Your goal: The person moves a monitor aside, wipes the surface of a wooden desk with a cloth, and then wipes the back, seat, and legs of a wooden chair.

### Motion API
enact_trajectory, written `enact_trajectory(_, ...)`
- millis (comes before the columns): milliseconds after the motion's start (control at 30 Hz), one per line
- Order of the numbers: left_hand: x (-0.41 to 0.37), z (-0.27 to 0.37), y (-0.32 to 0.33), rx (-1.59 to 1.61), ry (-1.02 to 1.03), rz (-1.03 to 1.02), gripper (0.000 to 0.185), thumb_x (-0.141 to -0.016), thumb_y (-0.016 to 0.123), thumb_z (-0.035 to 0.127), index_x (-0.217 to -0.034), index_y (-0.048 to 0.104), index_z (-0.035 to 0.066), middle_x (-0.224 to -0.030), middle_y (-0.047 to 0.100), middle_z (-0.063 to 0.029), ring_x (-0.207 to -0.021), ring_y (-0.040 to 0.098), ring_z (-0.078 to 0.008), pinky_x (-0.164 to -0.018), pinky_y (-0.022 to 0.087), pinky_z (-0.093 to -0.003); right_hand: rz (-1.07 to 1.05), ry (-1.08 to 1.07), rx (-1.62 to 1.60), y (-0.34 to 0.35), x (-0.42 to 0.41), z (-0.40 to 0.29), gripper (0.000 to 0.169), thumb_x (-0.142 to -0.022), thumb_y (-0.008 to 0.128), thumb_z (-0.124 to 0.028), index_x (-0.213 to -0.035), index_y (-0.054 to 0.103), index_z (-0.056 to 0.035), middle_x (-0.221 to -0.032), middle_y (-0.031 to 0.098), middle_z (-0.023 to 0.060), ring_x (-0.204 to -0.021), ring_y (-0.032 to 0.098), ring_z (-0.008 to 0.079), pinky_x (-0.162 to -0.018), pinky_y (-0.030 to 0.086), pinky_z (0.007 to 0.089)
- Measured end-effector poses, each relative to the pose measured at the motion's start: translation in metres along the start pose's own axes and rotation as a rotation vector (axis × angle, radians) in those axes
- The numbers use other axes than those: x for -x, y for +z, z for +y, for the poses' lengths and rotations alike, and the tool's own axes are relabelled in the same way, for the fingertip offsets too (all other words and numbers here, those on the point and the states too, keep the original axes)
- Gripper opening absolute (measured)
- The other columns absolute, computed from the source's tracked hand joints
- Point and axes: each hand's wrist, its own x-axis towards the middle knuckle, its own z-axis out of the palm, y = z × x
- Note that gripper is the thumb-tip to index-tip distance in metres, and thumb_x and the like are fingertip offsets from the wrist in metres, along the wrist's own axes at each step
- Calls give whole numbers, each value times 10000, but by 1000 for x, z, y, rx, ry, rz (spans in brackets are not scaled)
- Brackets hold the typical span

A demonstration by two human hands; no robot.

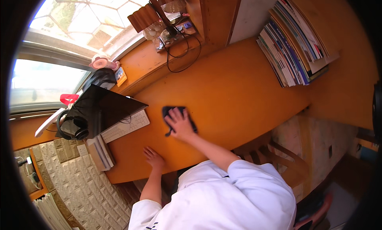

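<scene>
My right hand lies with spread fingers on top of a dark cloth, holding it flat against the orange wooden desk. Some of the cloth sticks out past the fingers and beside the palm. My left hand rests on the desk near its front edge, fingers slightly apart and nothing in them. Beyond that hand, a white keyboard sits partly under a dark monitor.
Books are stacked at the far right. On the window ledge stand a lamp with a looping black cable and a pink fan. Headphones hang by the monitor. More books lie near the left end; a wooden chair is at right.
</scene>
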Motion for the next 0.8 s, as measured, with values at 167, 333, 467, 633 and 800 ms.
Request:
enact_trajectory(167,-8,-3,19,-117,-17,-33,914,-874,538,299,-1502,-22,-56,-1577,-4,-265,-1454,82,-429,-1007,363,-585,-86,-297,-84,4,-40,30,700,-729,699,-480,-1323,532,-150,-1453,413,121,-1416,251,305,-1126,155,616)
enact_trajectory(333,-1,3,16,-258,-50,-177,936,-884,544,306,-1493,-58,-69,-1575,-95,-256,-1460,26,-427,-1000,380,-548,258,127,140,-107,-75,217,540,-679,706,-359,-1161,615,-133,-1310,512,127,-1301,395,322,-1063,230,641)
enact_trajectory(467,-1,9,-7,-142,-47,-206,944,-882,555,295,-1491,-67,-70,-1574,-108,-253,-1461,12,-430,-991,388,-545,357,654,446,-183,-59,365,675,-801,612,-361,-1417,422,-162,-1509,322,156,-1425,224,355,-1107,112,665)
enact_trajectory(633,-1,3,20,-242,-104,-114,930,-885,554,295,-1503,-51,-46,-1577,-108,-244,-1462,33,-421,-984,401,-550,296,870,517,-152,-90,322,763,-819,580,-471,-1480,339,-174,-1561,239,158,-1455,130,379,-1104,61,678)
enact_trajectory(800,-4,15,1,-267,-132,-243,901,-905,521,324,-1514,-51,-14,-1587,-111,-209,-1462,41,-414,-988,392,-576,21,390,163,-38,-110,106,669,-783,575,-408,-1381,466,-130,-1483,371,163,-1418,209,405,-1100,111,695)
